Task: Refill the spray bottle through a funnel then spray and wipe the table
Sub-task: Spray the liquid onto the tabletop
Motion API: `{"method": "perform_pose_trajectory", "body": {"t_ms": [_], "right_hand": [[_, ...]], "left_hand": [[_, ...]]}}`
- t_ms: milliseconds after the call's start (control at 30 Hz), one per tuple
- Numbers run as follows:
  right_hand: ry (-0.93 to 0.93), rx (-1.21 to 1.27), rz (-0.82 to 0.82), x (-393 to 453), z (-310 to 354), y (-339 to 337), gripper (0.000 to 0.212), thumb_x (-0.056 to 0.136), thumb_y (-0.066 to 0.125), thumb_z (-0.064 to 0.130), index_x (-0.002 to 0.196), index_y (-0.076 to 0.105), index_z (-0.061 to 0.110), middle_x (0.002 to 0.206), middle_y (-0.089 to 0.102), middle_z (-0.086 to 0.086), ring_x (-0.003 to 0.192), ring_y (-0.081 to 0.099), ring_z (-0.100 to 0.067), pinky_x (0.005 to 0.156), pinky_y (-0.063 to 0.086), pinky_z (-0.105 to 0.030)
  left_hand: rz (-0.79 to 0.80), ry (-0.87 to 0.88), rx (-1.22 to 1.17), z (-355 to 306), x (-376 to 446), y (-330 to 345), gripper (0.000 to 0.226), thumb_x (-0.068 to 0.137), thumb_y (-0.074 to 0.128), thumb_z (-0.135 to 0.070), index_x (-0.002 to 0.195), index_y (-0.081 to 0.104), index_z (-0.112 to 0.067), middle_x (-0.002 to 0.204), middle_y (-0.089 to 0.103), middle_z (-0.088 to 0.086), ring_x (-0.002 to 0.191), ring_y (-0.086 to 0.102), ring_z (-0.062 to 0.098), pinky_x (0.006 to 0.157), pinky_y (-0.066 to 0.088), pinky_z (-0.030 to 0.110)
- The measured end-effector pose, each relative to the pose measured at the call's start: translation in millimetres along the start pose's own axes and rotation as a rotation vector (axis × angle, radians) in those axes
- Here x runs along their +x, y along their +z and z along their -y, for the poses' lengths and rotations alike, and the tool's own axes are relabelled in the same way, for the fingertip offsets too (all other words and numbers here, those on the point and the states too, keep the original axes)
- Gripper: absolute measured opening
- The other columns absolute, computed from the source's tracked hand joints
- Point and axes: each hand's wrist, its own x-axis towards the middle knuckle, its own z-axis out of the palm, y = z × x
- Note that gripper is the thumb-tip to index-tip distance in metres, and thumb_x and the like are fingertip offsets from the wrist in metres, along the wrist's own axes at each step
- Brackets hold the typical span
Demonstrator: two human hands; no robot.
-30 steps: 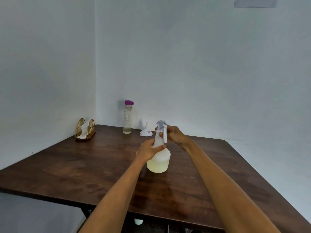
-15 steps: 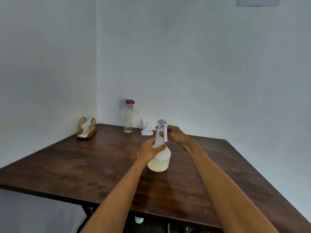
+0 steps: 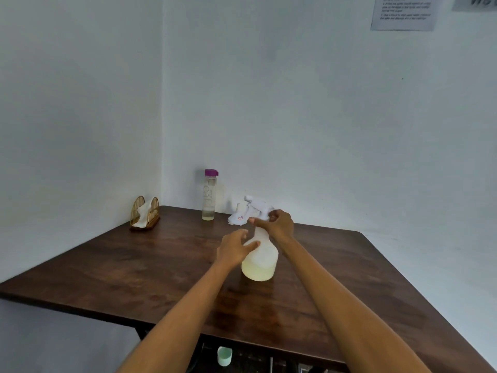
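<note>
The printed paper notice (image 3: 404, 12) high on the wall is cut off by the top edge, its lines too blurred to read. A second grey sign (image 3: 477, 2) runs off the corner. The white plastic spray bottle's (image 3: 262, 254) neck hides behind the right hand (image 3: 278, 224). The white plastic funnel (image 3: 236, 218) sits partly behind the sprayer head.
</note>
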Motion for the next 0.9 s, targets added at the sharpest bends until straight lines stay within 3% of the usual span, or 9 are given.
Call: {"method": "perform_pose_trajectory", "body": {"t_ms": [133, 267, 367, 467, 533, 633, 733, 800, 900], "right_hand": [[0.028, -0.016, 0.108, -3.4, -1.3, -0.5, 0.054, 0.06, 0.085, 0.044, 0.099, 0.067, 0.011, 0.095, 0.068, -0.002, 0.091, 0.066, -0.02, 0.066, 0.052, -0.026], [0.026, 0.155, 0.387, -12.0, 7.9, -4.7, 0.034, 0.083, 0.07, 0.024, 0.114, 0.062, 0.013, 0.105, 0.066, -0.002, 0.091, 0.062, -0.015, 0.063, 0.05, -0.021], [0.013, 0.364, 0.581, -13.6, 8.4, -3.0, 0.025, 0.089, 0.056, 0.007, 0.113, 0.062, 0.011, 0.117, 0.066, -0.007, 0.105, 0.065, -0.024, 0.078, 0.057, -0.033], [-0.049, 0.266, 0.573, -19.4, 20.7, 6.7, 0.012, 0.093, 0.053, 0.011, 0.1, 0.063, 0.008, 0.105, 0.069, -0.008, 0.089, 0.07, -0.025, 0.063, 0.055, -0.026], [-0.077, 0.149, 0.533, -23.5, 35.7, 15.3, 0.019, 0.096, 0.052, 0.024, 0.089, 0.062, 0.009, 0.092, 0.068, -0.009, 0.071, 0.066, -0.023, 0.052, 0.049, -0.023], [-0.034, -0.002, 0.579, -26.7, 61.5, 29.1, 0.036, 0.095, 0.051, 0.041, 0.081, 0.062, 0.01, 0.079, 0.066, -0.009, 0.062, 0.062, -0.019, 0.049, 0.045, -0.023], [0.033, -0.256, 0.719, -33.5, 90.5, 40.1, 0.023, 0.096, 0.047, 0.021, 0.075, 0.054, 0.014, 0.077, 0.061, -0.008, 0.058, 0.059, -0.01, 0.05, 0.042, -0.019], [0.091, -0.46, 0.79, -41.1, 108.5, 44.5, 0.02, 0.093, 0.043, 0.001, 0.079, 0.053, 0.01, 0.082, 0.059, -0.007, 0.065, 0.055, -0.01, 0.052, 0.043, -0.017], [0.111, -0.596, 0.817, -46.4, 116.7, 52.0, 0.04, 0.087, 0.041, -0.012, 0.117, 0.055, 0.01, 0.082, 0.055, 0.0, 0.07, 0.051, -0.012, 0.056, 0.045, -0.019]], "left_hand": [[0.137, 0.04, -0.108, -4.1, -13.6, -0.2, 0.057, 0.082, 0.066, -0.046, 0.127, 0.059, -0.012, 0.13, 0.06, 0.003, 0.116, 0.057, 0.018, 0.101, 0.046, 0.036], [0.323, -0.018, -0.394, -9.2, -27.0, -6.4, 0.044, 0.083, 0.071, -0.027, 0.122, 0.062, -0.009, 0.128, 0.061, 0.004, 0.109, 0.057, 0.016, 0.088, 0.05, 0.026], [0.41, -0.099, -0.502, -4.4, -29.6, -17.2, 0.052, 0.08, 0.073, -0.024, 0.129, 0.058, -0.011, 0.133, 0.057, 0.002, 0.119, 0.054, 0.021, 0.1, 0.047, 0.037], [0.402, -0.155, -0.421, 9.5, -32.8, -37.8, 0.048, 0.082, 0.071, -0.028, 0.128, 0.058, -0.017, 0.132, 0.055, 0.0, 0.122, 0.05, 0.02, 0.098, 0.044, 0.038], [0.333, -0.178, -0.311, 27.9, -37.0, -57.7, 0.044, 0.085, 0.068, -0.027, 0.127, 0.057, -0.019, 0.128, 0.057, 0.0, 0.12, 0.051, 0.017, 0.093, 0.045, 0.034], [-0.012, -0.164, -0.138, 70.8, -45.9, -99.9, 0.031, 0.088, 0.057, -0.006, 0.118, 0.061, -0.01, 0.117, 0.065, 0.008, 0.104, 0.061, 0.016, 0.093, 0.051, 0.031], [-0.253, -0.185, 0.053, 108.3, -61.8, -145.3, 0.028, 0.086, 0.047, 0.002, 0.096, 0.063, -0.019, 0.106, 0.066, 0.002, 0.085, 0.059, 0.01, 0.073, 0.052, 0.024], [-0.319, -0.237, 0.148, 126.7, -70.1, -169.4, 0.027, 0.086, 0.048, 0.002, 0.094, 0.063, -0.018, 0.103, 0.066, 0.002, 0.078, 0.056, 0.01, 0.063, 0.043, 0.021], [-0.408, -0.287, 0.246, 142.2, -79.0, -186.0, 0.026, 0.087, 0.047, 0.0, 0.1, 0.062, -0.016, 0.101, 0.066, 0.004, 0.084, 0.058, 0.017, 0.073, 0.047, 0.03]]}}
